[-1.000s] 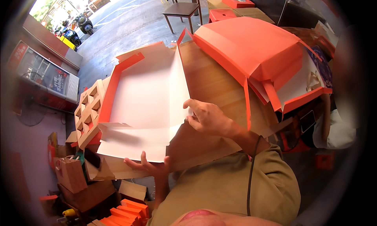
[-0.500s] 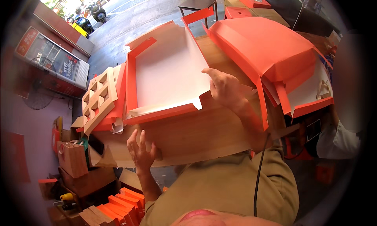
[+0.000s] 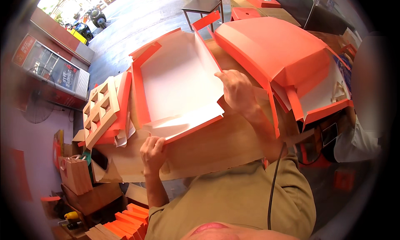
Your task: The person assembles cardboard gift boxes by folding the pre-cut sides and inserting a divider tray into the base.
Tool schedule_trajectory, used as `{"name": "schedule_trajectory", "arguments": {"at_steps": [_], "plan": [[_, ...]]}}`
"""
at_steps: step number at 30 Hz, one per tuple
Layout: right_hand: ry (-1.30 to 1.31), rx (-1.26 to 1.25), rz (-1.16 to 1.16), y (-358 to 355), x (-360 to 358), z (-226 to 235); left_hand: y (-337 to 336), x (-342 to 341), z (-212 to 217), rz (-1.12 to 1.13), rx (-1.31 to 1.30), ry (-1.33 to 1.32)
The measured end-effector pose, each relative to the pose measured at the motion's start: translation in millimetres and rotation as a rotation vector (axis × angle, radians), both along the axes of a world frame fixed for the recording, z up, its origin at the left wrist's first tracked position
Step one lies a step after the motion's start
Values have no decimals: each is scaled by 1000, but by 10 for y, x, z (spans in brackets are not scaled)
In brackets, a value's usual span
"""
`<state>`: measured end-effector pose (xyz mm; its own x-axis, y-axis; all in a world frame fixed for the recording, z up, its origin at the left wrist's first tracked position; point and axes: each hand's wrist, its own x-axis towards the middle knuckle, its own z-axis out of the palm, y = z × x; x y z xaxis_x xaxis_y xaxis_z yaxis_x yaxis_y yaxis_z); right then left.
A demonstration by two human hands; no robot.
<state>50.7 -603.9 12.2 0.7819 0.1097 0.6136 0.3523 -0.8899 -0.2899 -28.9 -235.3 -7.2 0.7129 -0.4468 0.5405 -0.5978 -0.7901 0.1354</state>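
Observation:
A partly folded red cardboard box (image 3: 181, 75) with a white inside lies on the wooden table in front of me. Its left and right walls stand up, and its near flap slopes upward. My left hand (image 3: 153, 153) has its fingers curled over the box's near left corner. On the right, my right hand (image 3: 239, 91) pinches the edge of the right wall, thumb and fingertips together. Left of the box, a cream tray insert with square openings (image 3: 101, 110) rests on folded red card (image 3: 121, 125).
A larger red box (image 3: 275, 52) stands to the right on the wooden table (image 3: 200, 150). A phone (image 3: 99, 158) lies at the table's left edge. Beside me on the right sits another person (image 3: 359, 144). Below left are a paper bag (image 3: 77, 173) and several orange-red cards (image 3: 129, 223).
My left hand has come up and closed on the box's near left corner. My right hand's outstretched finger has bent to grip the right wall. The near flap has tilted and the box turned slightly.

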Motion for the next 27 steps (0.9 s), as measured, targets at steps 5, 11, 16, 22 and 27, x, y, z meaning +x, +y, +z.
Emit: {"name": "schedule_trajectory", "arguments": {"at_steps": [5,11,16,22,27], "plan": [[-118,-85,-54,153,-266,311,-386,-367,-222,-111,-13,54],[350,196,489,223,-917,153,-581,-512,-6,-289,-210,223],[442,107,501,160,-1128,-218,-309,-183,177,-181,-370,143],[342,70,608,54,-1139,-524,-123,645,209,87,134,69],[389,147,578,-78,-1230,-527,102,1307,132,215,121,184]]}}
